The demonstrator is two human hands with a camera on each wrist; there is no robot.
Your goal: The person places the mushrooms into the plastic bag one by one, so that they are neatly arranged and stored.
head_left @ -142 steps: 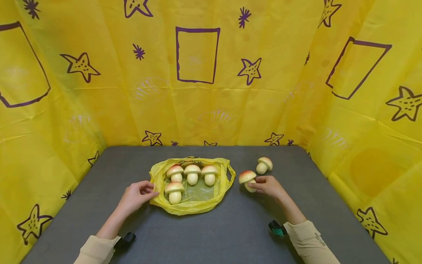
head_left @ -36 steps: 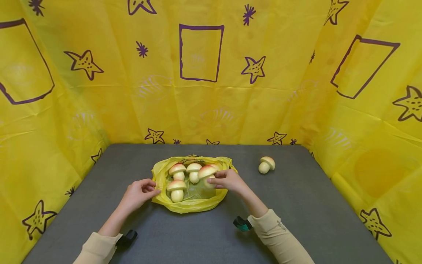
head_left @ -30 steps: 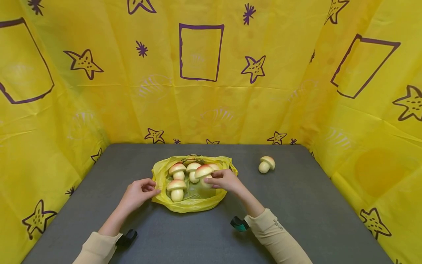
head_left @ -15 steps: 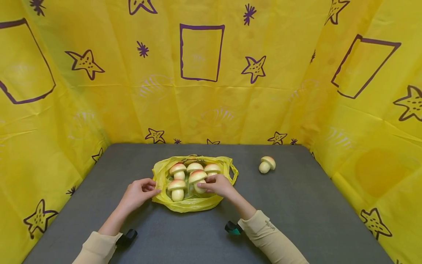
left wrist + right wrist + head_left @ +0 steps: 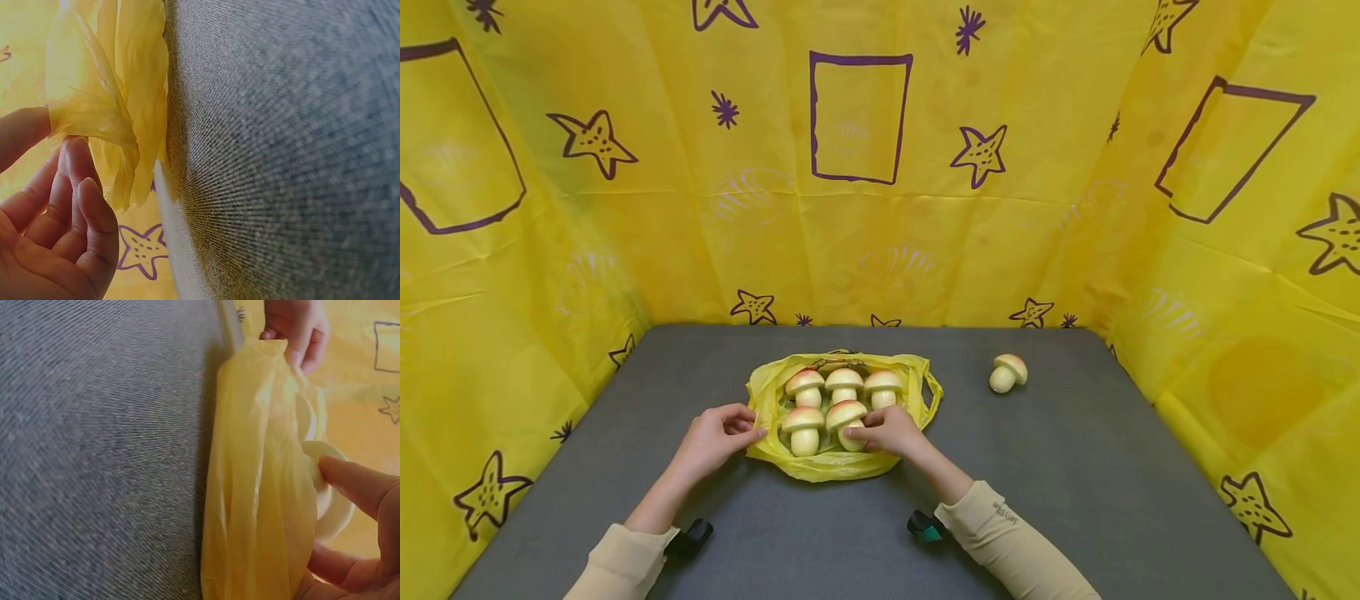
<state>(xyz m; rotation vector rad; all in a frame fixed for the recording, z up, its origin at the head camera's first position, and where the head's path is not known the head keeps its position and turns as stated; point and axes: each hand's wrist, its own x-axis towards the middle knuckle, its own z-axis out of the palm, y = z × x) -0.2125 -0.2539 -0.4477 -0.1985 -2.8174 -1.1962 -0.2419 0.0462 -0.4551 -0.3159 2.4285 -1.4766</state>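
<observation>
A yellow plastic bag [image 5: 820, 469] lies with its mouth spread wide on the table. My left hand [image 5: 715, 437] pinches its left rim between thumb and fingers; the left wrist view shows the thin film [image 5: 94, 119] between them. Inside, three toy mushrooms with reddish cream caps stand in a back row, and another mushroom [image 5: 803, 429] is at front left. With my right hand [image 5: 891, 433] I hold a mushroom [image 5: 846, 414] by its stem in the front row, beside that one. In the right wrist view the bag's near side hides part of this mushroom.
One more mushroom [image 5: 1007, 372] lies tilted on the grey table [image 5: 1037, 467], right of the bag. The bag's handle loop [image 5: 933, 396] sticks out on its right side. Yellow cloth walls [image 5: 865, 250] with drawn stars enclose the table's back and sides.
My right hand has carried a mushroom from the table right of the bag over its rim, then left and down into the front row. My left hand has kept its hold on the rim.
</observation>
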